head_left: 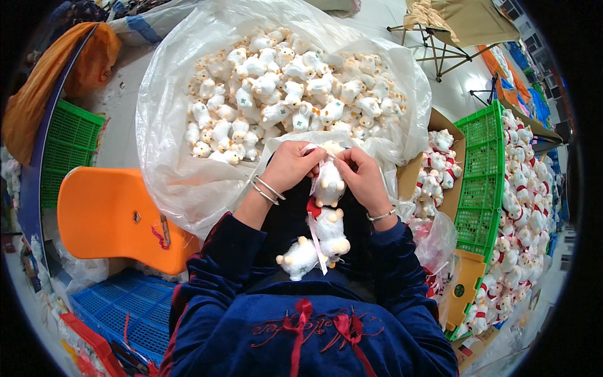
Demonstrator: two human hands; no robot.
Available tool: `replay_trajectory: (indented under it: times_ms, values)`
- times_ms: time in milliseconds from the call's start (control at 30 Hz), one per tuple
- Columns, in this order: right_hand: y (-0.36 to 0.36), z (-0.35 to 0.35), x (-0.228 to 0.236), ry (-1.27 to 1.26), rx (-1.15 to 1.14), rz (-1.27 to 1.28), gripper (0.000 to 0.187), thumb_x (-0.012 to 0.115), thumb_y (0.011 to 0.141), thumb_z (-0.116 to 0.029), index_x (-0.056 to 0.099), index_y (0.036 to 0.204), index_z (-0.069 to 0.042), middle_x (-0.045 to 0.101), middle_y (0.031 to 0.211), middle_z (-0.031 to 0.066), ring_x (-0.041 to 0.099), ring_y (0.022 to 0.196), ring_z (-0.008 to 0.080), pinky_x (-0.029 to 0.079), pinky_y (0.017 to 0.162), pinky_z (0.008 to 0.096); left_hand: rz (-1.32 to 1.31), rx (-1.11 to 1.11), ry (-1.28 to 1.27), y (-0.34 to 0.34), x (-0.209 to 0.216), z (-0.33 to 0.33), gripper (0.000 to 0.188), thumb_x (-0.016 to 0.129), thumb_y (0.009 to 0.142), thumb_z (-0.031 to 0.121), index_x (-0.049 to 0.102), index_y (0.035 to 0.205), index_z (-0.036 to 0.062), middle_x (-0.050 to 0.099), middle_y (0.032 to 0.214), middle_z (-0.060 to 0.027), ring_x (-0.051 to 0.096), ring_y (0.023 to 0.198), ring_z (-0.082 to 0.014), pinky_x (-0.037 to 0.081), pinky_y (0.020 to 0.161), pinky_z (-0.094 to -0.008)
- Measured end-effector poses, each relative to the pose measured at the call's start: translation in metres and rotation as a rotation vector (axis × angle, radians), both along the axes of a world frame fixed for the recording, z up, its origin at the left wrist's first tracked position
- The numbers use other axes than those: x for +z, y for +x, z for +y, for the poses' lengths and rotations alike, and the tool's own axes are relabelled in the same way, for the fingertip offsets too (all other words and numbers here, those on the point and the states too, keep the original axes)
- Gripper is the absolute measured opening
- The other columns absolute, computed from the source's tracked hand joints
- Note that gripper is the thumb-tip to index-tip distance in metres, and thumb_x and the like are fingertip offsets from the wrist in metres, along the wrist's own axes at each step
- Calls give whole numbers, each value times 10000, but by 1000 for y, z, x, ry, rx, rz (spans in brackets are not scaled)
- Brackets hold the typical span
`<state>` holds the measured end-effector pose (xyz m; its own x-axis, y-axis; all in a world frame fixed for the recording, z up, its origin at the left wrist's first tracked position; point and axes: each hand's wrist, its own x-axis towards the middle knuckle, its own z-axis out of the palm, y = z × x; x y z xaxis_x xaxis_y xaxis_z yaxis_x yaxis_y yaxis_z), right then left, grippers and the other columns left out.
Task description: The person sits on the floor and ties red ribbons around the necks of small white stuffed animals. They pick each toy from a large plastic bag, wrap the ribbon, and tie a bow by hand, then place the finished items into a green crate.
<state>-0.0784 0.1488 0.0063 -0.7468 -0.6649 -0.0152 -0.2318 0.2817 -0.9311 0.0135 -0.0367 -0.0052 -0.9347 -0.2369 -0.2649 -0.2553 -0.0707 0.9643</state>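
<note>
Both hands up at chest height on one white plush lamb (329, 183), just in front of the big clear bag of lambs (188, 182). Left hand (290, 164) and right hand (363, 177) fingers pinch the pale ribbon (314, 151) at its head. Best to keep the lamb steady, draw both ribbon ends evenly, keep the loop centred. Two more lambs (317, 242) lie on the lap.
</note>
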Motion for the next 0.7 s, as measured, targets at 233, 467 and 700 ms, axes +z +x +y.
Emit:
replay_trajectory:
  times_ms: [233, 467, 700]
  values:
    - [-4, -1, 0, 56, -11, 30, 161, 688, 968, -138, 665, 934, 18, 648, 818, 56, 578, 726, 116, 490, 675, 278, 37, -138, 147, 3, 4, -9, 300, 598, 1058, 249, 734, 1147, -4, 711, 895, -24, 653, 768, -79, 562, 714, -241]
    - [-1, -11, -14, -224, -159, -158, 201, 604, 1038, -177, 658, 990, 10, 617, 815, -11, 565, 732, 92, 469, 673, 246, -34, -64, -1, -9, 17, -2, 249, 699, 980, 216, 737, 1082, -8, 706, 831, -14, 642, 701, -71, 536, 627, -230]
    - [-15, 5, 11, -232, 10, -460, 142, 633, 1021, -147, 657, 1036, -8, 573, 836, -45, 544, 764, 44, 457, 710, 187, -10, 9, 34, -2, 23, 7, 210, 734, 923, 162, 694, 1021, -20, 728, 841, -50, 650, 696, -83, 515, 600, -229]
